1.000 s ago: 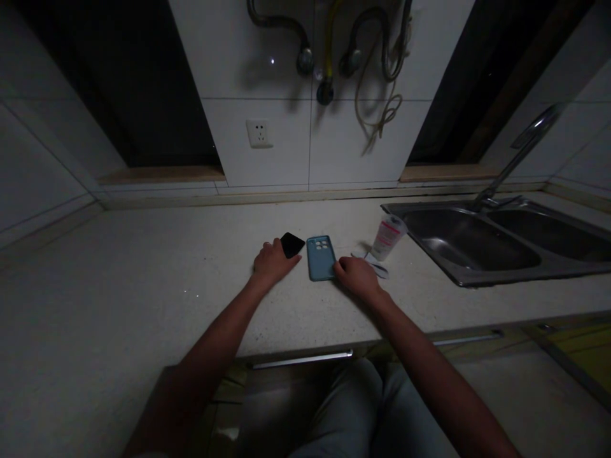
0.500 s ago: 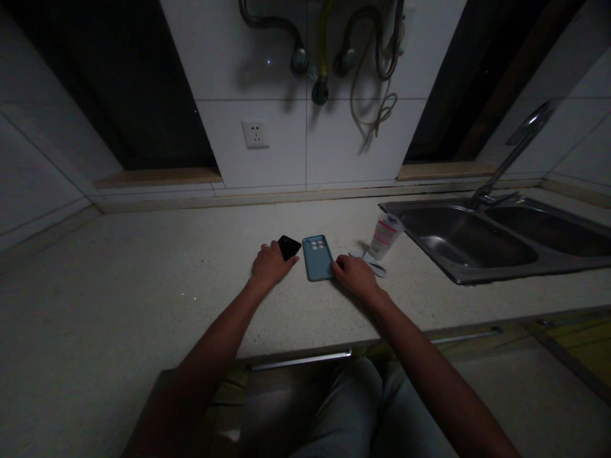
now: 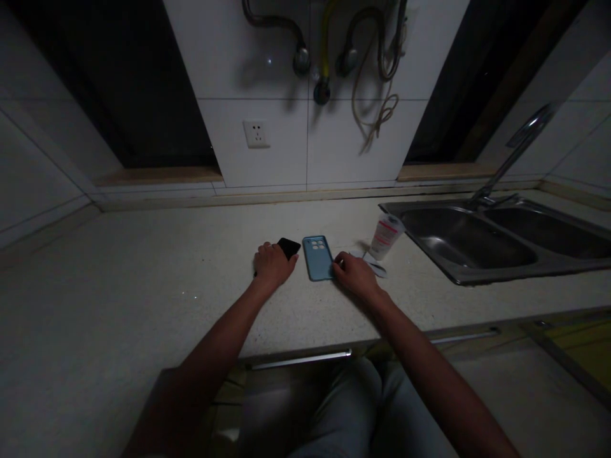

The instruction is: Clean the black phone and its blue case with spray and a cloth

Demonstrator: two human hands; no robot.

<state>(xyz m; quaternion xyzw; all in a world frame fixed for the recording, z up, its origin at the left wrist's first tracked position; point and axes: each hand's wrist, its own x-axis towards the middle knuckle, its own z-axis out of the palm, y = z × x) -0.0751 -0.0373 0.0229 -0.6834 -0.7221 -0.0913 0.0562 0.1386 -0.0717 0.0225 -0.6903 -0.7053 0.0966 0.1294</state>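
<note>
The scene is dim. My left hand [image 3: 271,264] lies on a black phone [image 3: 289,247] on the pale countertop [image 3: 143,267], fingers curled over it; only the phone's far corner shows. Just to its right a blue phone case [image 3: 317,257] lies flat, back up, with its camera cut-outs at the far end. My right hand [image 3: 356,277] rests beside the case, fingers curled, thumb and fingertips against its right edge.
A white tube with a pink label [image 3: 384,235] stands right of my right hand, with a flat pale scrap [image 3: 375,267] at its foot. A steel double sink [image 3: 482,238] with a tap [image 3: 515,149] fills the right. A socket [image 3: 256,134] and hoses [image 3: 372,57] hang on the tiled wall.
My left hand has slid a little further over the black phone, so less of it shows. The right hand and blue case have stayed put.
</note>
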